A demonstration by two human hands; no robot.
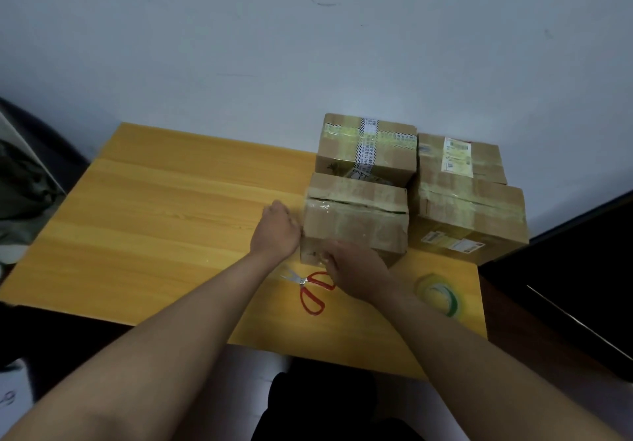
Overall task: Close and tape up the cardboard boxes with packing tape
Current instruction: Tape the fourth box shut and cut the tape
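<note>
A closed cardboard box with clear tape over its top seam stands on the yellow wooden table. My left hand touches the box's left side. My right hand presses flat against the box's near face, over the tape end there. A roll of clear packing tape lies on the table to the right of my right wrist. Red-handled scissors lie just in front of the box, partly under my right hand.
Three other taped cardboard boxes stand behind and to the right: one with printed tape, one with labels, a larger one. A dark surface borders the table's right edge. A white wall rises behind.
</note>
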